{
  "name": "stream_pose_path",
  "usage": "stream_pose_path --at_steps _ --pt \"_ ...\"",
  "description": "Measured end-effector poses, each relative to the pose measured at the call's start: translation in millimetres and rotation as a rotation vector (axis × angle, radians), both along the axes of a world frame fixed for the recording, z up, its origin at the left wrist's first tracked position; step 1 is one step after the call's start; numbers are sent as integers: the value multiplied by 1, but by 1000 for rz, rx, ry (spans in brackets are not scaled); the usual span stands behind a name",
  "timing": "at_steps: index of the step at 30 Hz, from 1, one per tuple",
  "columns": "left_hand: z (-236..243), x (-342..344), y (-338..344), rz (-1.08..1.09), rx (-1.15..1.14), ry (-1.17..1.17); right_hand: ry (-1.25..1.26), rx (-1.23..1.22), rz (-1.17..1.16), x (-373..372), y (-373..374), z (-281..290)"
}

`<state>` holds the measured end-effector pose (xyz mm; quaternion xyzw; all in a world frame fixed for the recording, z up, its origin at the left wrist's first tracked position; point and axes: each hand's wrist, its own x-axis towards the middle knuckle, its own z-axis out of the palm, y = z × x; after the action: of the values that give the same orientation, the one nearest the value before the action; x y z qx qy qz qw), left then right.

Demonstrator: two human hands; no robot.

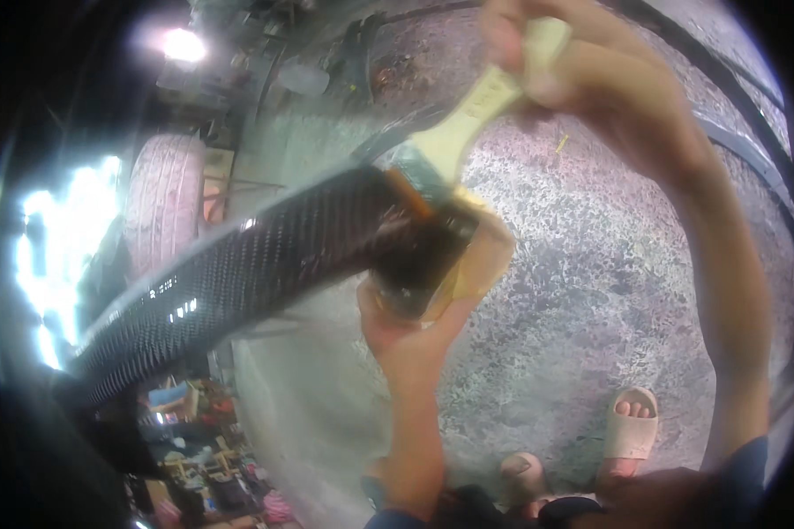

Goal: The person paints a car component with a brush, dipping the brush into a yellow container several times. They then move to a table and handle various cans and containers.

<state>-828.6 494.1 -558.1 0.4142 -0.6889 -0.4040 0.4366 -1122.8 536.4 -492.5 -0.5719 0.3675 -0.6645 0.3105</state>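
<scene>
My right hand (591,75) is closed around the pale handle of a flat paintbrush (472,115), high in the view. Its bristle end slants down to the near end of a long, glossy black carbon-fibre-weave part (247,251); whether the bristles touch the part or the cup I cannot tell. Just below, my left hand (406,326) grips a yellowish translucent cup (494,251) from underneath. The inside of the cup looks dark, and its contents are blurred. Most of the left fingers are hidden behind the cup.
The black part reaches across to the lower left. A tyre (163,203) stands beyond it on the left, near bright lights. Several tools and small items (212,472) crowd the lower left. My sandalled feet (631,428) rest on the worn, speckled floor (582,291).
</scene>
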Motion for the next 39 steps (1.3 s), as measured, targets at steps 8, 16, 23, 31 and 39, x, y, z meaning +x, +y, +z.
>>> stream_pose_path --at_steps 8,16,23,31,39 --pt "6 7 15 -59 -57 -31 -111 2 39 23 16 -32" --pt "16 7 26 -70 -54 43 -98 136 -66 -1 29 -28" --pt "25 2 30 -36 41 71 -350 173 15 21 2 -32" --pt "17 -2 37 -97 80 -16 -171 159 -32 -30 58 -9" --pt "-8 -1 57 -188 97 -102 554 273 -30 53 71 3"
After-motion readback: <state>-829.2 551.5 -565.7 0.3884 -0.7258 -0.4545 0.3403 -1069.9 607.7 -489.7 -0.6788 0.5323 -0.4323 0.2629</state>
